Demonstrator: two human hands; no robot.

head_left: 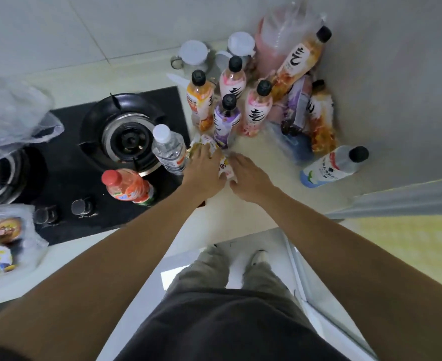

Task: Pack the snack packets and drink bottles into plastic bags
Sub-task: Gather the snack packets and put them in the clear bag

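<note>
Seen from above, both hands meet on a crinkled snack packet (221, 162) lying on the cream counter (261, 149). The left hand (204, 173) presses flat on it, fingers spread; the right hand (248, 178) pinches its near edge. Its long axis runs away from the person. Upright drink bottles (227, 110) stand just beyond; their labels are unreadable.
</note>
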